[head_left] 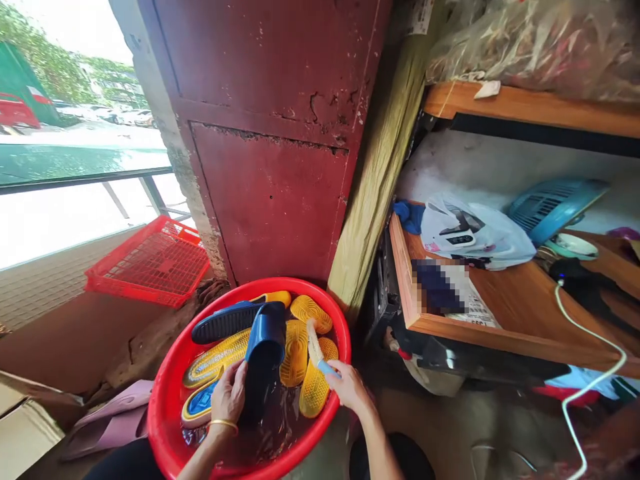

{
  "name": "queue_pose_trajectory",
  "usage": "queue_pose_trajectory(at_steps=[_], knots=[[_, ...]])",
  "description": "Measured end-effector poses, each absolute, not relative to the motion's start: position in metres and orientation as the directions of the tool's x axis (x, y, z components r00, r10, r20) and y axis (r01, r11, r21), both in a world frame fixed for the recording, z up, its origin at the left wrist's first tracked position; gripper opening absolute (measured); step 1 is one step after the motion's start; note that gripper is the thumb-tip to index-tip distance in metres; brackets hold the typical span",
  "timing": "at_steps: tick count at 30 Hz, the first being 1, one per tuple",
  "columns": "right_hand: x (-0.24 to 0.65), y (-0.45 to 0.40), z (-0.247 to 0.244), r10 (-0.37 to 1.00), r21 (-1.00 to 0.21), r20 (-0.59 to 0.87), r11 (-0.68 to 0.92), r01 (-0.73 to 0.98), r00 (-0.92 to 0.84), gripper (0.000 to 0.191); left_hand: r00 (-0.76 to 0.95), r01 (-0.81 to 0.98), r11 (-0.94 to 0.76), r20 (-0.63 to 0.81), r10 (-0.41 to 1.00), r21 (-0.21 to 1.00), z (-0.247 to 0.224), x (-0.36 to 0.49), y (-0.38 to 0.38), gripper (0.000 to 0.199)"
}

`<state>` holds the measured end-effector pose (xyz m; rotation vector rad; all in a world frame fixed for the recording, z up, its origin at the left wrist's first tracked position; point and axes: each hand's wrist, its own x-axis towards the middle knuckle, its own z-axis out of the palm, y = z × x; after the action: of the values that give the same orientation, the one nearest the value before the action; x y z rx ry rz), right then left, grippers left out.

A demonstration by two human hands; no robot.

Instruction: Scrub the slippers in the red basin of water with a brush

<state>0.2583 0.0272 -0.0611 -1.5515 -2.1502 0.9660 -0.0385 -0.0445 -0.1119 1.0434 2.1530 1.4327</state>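
Left hand (229, 395) gripping slipper (265, 340), right hand (347, 387) over rim (250, 283)

This looks like a cramped covered balcony at someone's home: a railing (85, 180) with a street (85, 137) beyond it at upper left, a chipped red metal door (265, 153), wooden shelves (500, 327) holding plastic bags (470, 233) and a small fan (555, 210) at right, and a red basin (165, 413) low down.
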Motion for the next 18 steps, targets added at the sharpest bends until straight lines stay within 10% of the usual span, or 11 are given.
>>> queue_pose_trajectory(at_steps=[11,18], knots=[[0.258,0.029,-0.065,0.924,-0.688,-0.097,0.205,0.696,-0.369,0.021,-0.477,0.785,0.243,0.306,0.824,0.569,-0.041,-0.078,0.041,0.048],[0.251,0.027,-0.071,0.941,-0.683,-0.096,0.175,0.71,-0.324,0.03,-0.179,0.692,0.151,-0.036,0.983,0.706,-0.118,0.023,0.013,0.081]])
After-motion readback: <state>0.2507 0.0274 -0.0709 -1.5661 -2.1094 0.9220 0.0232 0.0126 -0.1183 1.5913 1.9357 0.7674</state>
